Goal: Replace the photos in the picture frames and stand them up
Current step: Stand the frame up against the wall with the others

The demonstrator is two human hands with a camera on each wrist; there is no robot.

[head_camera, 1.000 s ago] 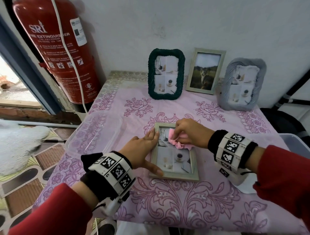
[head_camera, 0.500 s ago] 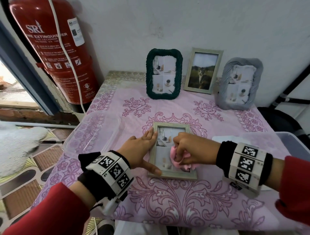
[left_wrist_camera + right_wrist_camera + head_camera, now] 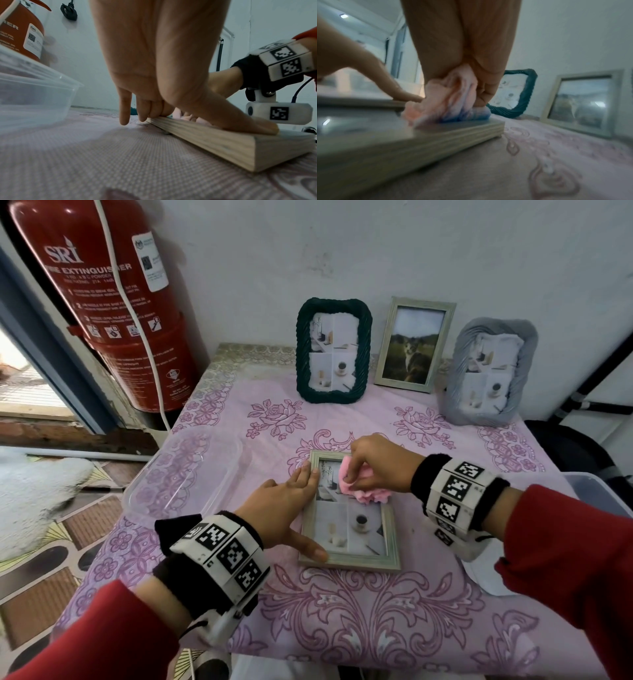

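Note:
A pale wooden picture frame (image 3: 359,561) (image 3: 214,140) (image 3: 402,136) lies flat, glass up, on the pink patterned tablecloth (image 3: 376,628). My left hand (image 3: 291,505) (image 3: 163,81) presses its left edge with straight fingers and the thumb on the near corner. My right hand (image 3: 373,465) (image 3: 462,60) grips a bunched pink cloth (image 3: 363,491) (image 3: 447,100) on the upper part of the glass. At the back stand a dark green frame (image 3: 334,350) (image 3: 520,94), a pale frame with a cat photo (image 3: 414,344) (image 3: 583,102) and a grey frame (image 3: 489,371).
A clear plastic container (image 3: 185,474) (image 3: 30,97) sits on the table's left side. A red fire extinguisher (image 3: 113,299) stands against the wall at the left. A white sheet (image 3: 486,577) lies under my right wrist, with a clear bin (image 3: 603,491) at the right edge.
My right hand has swept the pink cloth from the lower part of the glass back up to the top. The left hand stays pressed on the frame's left edge.

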